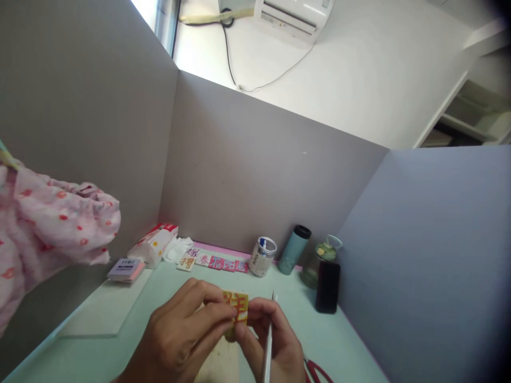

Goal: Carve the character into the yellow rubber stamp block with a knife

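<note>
Grey partitions (259, 175) (perhaps felt) enclose a mint desk (339, 340).

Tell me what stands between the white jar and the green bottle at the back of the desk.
In the head view, a teal tumbler with a black lid stands between the white jar and the green bottle.

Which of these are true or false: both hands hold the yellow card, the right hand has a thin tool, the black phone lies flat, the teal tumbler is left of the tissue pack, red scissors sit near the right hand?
1. Both hands, left hand and right hand, hold the yellow card: true.
2. Right hand has a thin tool: true.
3. The black phone lies flat: false, it stands upright.
4. The teal tumbler is left of the tissue pack: false, right of it.
5. Red scissors near the right hand: true.
</note>
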Motion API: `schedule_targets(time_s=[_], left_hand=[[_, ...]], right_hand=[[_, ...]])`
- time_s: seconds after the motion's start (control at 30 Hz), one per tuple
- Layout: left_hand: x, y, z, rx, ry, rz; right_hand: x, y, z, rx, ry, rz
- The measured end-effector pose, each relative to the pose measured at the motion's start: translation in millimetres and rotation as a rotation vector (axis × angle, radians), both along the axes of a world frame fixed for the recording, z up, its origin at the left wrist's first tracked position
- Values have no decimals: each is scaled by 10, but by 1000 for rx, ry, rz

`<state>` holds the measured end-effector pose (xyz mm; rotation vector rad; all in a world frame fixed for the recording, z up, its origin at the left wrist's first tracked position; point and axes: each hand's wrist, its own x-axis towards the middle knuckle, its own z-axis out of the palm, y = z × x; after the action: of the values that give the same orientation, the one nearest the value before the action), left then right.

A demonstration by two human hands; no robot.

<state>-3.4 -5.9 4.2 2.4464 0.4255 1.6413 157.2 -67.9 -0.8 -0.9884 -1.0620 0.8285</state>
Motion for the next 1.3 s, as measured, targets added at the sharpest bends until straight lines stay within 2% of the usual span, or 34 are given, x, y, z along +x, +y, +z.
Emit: schedule_targets(time_s=[0.23, 0.33, 0.43, 0.57, 0.77, 0.97, 1.07, 1.13, 1.23, 1.3], left_hand=[[-23, -7, 45, -95, 57, -63], [-19, -22, 76, -65, 89, -25], [-20, -20, 105, -42, 121, 14], [-48, 14, 100, -103, 159, -37], [-76, 46, 30, -228, 85, -113], [-63, 56, -28, -290, 35, -122], [-52, 54, -42, -264, 18, -105], [-38, 36, -26, -190, 9, -86], [-5, -14, 21, -31, -6, -39], [19, -46, 46, 14, -28, -6]], right_hand=[[-151, -39, -32, -1, 92, -87], [-130, -17, -45, -40, 128, -31], [-64, 26, -66, -89, 165, 84], [21, 77, -107, -150, 219, 226], [83, 94, -124, -184, 297, 238], [84, 80, -94, -142, 218, 171], [67, 68, -69, -120, 192, 166], [46, 52, -56, -101, 172, 148], [9, 15, -42, -62, 159, 52], [-4, -9, -26, -47, 150, -12]])
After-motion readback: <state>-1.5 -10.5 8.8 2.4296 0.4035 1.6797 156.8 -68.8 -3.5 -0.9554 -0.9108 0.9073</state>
